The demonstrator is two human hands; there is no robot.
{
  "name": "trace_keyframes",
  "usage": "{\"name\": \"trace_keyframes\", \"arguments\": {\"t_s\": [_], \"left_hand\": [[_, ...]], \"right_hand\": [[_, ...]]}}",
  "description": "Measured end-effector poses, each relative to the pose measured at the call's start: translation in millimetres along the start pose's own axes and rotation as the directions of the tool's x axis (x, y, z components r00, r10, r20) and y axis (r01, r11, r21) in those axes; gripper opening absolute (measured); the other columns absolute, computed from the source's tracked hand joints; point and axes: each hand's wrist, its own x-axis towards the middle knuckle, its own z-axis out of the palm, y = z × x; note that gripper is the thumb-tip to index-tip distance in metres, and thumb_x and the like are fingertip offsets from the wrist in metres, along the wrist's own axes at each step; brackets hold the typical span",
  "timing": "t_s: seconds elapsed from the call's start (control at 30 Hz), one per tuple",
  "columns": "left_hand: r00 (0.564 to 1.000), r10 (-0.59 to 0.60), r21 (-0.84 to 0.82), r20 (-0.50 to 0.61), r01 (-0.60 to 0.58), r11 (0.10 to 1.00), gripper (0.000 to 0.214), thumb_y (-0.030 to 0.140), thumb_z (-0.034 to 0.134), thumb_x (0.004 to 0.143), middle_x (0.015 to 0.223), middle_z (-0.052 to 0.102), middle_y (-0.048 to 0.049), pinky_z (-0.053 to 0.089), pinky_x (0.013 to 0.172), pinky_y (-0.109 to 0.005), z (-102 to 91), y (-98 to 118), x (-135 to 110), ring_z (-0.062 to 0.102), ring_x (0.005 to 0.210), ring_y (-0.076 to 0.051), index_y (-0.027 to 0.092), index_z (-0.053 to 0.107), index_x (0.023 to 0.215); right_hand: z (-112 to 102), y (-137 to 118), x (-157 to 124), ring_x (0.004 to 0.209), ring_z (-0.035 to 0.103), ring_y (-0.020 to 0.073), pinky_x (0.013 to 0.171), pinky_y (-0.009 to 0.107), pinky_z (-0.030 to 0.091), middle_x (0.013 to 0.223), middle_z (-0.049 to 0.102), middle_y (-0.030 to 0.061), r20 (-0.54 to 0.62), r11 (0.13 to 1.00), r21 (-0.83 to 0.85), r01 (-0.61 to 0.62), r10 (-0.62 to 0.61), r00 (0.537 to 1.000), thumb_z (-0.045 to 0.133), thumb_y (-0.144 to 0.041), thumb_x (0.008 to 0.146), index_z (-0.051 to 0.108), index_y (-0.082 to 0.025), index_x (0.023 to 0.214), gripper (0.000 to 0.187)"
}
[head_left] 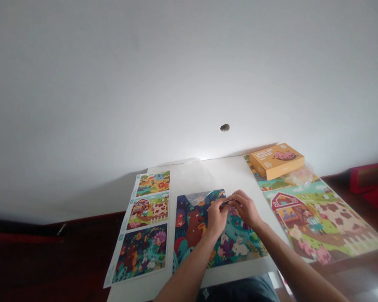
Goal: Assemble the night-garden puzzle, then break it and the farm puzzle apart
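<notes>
Thin piece (228, 201) sits pinched between left hand (216, 216) and right hand (246, 209), both angled inward above the forest puzzle (192, 224).

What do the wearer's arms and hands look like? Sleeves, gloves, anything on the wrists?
Left hand and right hand: no gloves. Both forearms bare, no sleeves in view. No watch or bracelet visible; rings too small to tell. Dark bluish clothing below.

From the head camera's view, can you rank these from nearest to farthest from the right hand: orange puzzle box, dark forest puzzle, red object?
From the right hand:
1. Dark forest puzzle, right beneath it.
2. Orange puzzle box, back right on the table.
3. Red object, far right, beyond the table.
</notes>
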Motion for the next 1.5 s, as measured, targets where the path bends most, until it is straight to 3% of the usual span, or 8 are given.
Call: {"name": "trace_keyframes", "arguments": {"t_s": [0.2,0.4,0.5,0.63,0.87,1.1,1.27,1.5], "left_hand": [[0.999,-0.027,-0.127,0.047,0.033,0.991,0.024,0.036,0.065,0.083,0.090,0.067,-0.0071,0.051,0.077,-0.033,15.7,11.3,-17.1,0.063,0.083,-0.022,0.020,0.069,0.100],[0.932,-0.340,-0.445,0.122,0.358,0.821,0.031,0.032,0.070,0.079,0.098,0.069,-0.0061,0.056,0.064,-0.031,-4.6,11.3,-32.8,0.069,0.073,-0.021,0.020,0.059,0.105],[0.904,-0.369,-0.614,0.216,0.420,0.669,0.030,0.022,0.070,0.079,0.104,0.068,-0.0064,0.056,0.072,-0.033,-20.5,14.4,-36.9,0.070,0.086,-0.022,0.021,0.054,0.104],[0.877,-0.392,-0.678,0.279,0.469,0.566,0.034,0.019,0.070,0.080,0.115,0.066,-0.0084,0.056,0.075,-0.034,-31.3,14.9,-38.9,0.069,0.091,-0.021,0.022,0.052,0.109],[0.881,-0.384,-0.678,0.275,0.461,0.573,0.069,0.016,0.072,0.078,0.113,0.065,-0.0076,0.057,0.072,-0.034,-29.6,6.7,-37.3,0.067,0.082,-0.017,0.030,0.041,0.137],[0.883,-0.375,-0.672,0.284,0.462,0.578,0.061,0.018,0.068,0.082,0.113,0.065,-0.0086,0.056,0.078,-0.039,-29.6,1.5,-36.8,0.066,0.102,-0.025,0.029,0.040,0.136],[0.883,-0.365,-0.680,0.296,0.463,0.568,0.054,0.019,0.066,0.083,0.116,0.065,-0.0086,0.056,0.081,-0.041,-30.0,2.4,-36.6,0.065,0.106,-0.026,0.028,0.043,0.132],[0.883,-0.357,-0.686,0.305,0.464,0.560,0.054,0.019,0.066,0.084,0.115,0.065,-0.0088,0.056,0.082,-0.042,-29.7,5.4,-37.1,0.065,0.105,-0.026,0.027,0.042,0.132]], "right_hand": [[6.4,-9.8,-7.0,0.093,0.060,0.0191,0.081,0.031,0.050,0.102,0.061,0.0076,-0.116,0.988,0.047,-0.147,0.151,0.982,0.038,-0.024,0.097,0.064,-0.023,0.108,0.029],[-23.2,-3.0,-11.2,0.119,0.047,0.0294,0.099,0.046,0.040,0.128,0.053,0.0123,0.042,0.907,-0.397,-0.139,0.170,0.985,0.049,-0.036,0.091,0.049,-0.024,0.132,0.043],[-35.4,6.1,-13.5,0.116,0.046,0.0339,0.099,0.051,0.035,0.127,0.053,0.0137,0.198,0.770,-0.634,-0.068,0.246,0.949,0.070,-0.044,0.075,0.051,-0.023,0.131,0.062],[-35.4,13.8,-9.1,0.105,0.049,0.0294,0.094,0.045,0.036,0.117,0.054,0.0119,0.296,0.736,-0.676,-0.025,0.303,0.906,0.077,-0.044,0.069,0.055,-0.023,0.123,0.062],[-28.4,22.3,8.4,0.098,0.048,0.0266,0.085,0.038,0.038,0.105,0.052,0.0092,0.306,0.751,-0.652,-0.107,0.389,0.869,0.077,-0.034,0.065,0.060,-0.020,0.102,0.044],[-20.0,11.2,6.5,0.080,0.052,0.0162,0.072,0.026,0.039,0.087,0.057,0.0022,0.313,0.924,-0.317,-0.214,0.315,0.896,0.063,-0.017,0.073,0.056,-0.019,0.083,0.012],[-24.5,5.9,6.1,0.064,0.048,0.0128,0.060,0.023,0.033,0.064,0.055,-0.0035,0.297,0.922,-0.177,-0.345,0.384,0.874,0.058,-0.021,0.077,0.055,-0.018,0.073,0.006],[-22.8,5.2,9.0,0.064,0.052,0.0137,0.062,0.024,0.039,0.067,0.061,-0.0016,0.275,0.919,-0.093,-0.384,0.394,0.877,0.059,-0.018,0.074,0.063,-0.017,0.077,0.005]]}}
